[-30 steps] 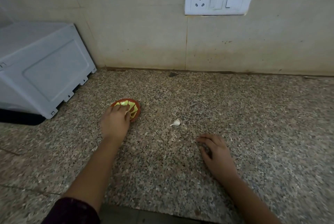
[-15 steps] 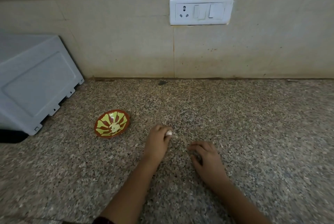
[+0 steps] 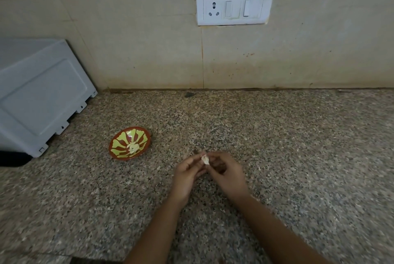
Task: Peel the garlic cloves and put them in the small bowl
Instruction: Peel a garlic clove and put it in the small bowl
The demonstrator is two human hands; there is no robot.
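**Q:** What lies nearest the front edge of the desk [image 3: 298, 157]?
**A:** Two bare forearms cross that edge and converge over the middle of the desk. They end in the left grip [image 3: 187, 175] and the right grip [image 3: 229, 175], whose fingertips meet.

**Q:** What is the state of each grip?
**A:** Both are closed in a pinch on one pale garlic clove [image 3: 205, 159], held between them just above the desk. Motion blur leaves it unclear whether any skin has come away.

**Q:** Where is the small bowl [image 3: 116, 143]?
**A:** It sits on the desk to the left of the grips and slightly farther back, apart from them. Pale garlic pieces [image 3: 132, 148] lie at its centre.

**Q:** And beyond?
**A:** A grey appliance [image 3: 40, 97] occupies the back left corner. A tiled wall [image 3: 149, 50] rises from the back edge and bears a white switch plate [image 3: 234, 7].
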